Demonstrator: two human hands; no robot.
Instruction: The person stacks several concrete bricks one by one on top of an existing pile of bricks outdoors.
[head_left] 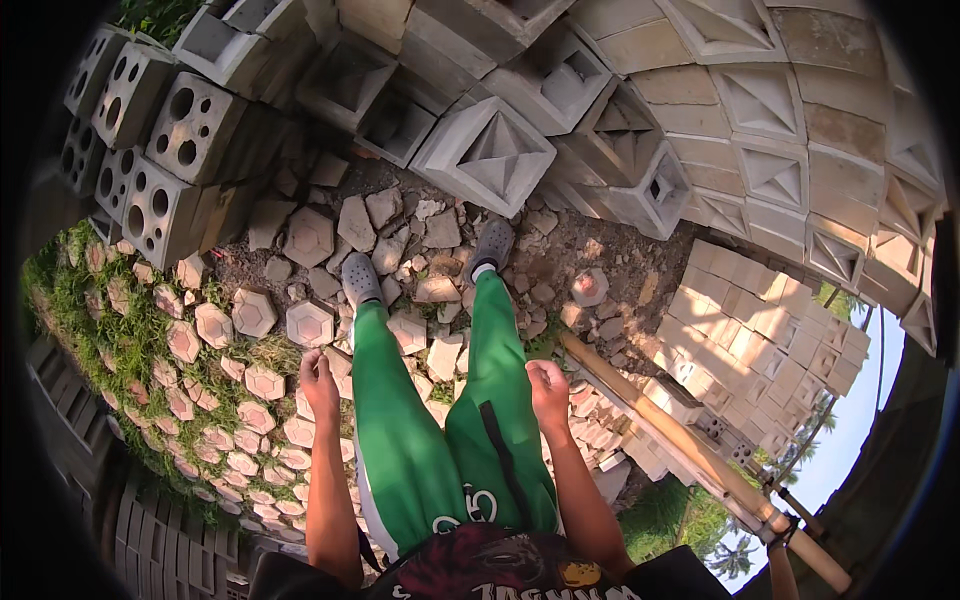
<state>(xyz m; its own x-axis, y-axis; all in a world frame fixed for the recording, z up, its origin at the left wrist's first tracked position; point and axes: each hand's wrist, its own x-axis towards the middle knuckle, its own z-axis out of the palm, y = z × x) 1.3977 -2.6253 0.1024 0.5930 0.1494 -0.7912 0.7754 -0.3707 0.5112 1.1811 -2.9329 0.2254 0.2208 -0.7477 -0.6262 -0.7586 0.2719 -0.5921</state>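
Observation:
My left hand (319, 385) hangs beside my left thigh, its fingers loosely bent and a little apart, with nothing visible in it. By my right thigh hangs my right hand (547, 392), fingers curled in toward the palm; no object shows in it. Neither hand touches a block. I stand in green trousers (405, 430) and grey clogs (492, 246) on broken paving stones. Just ahead of my feet, a grey concrete vent block (487, 155) with a recessed triangular face sits tilted at the foot of a stack.
Stacked vent blocks (765, 100) rise ahead and to the right. Blocks with round holes (195, 128) stand at left. Hexagonal pavers (264, 382) lie in grass. A bamboo pole (660, 415) slants along my right, near another pale block stack (750, 330). Loose rubble (440, 228) covers the ground ahead.

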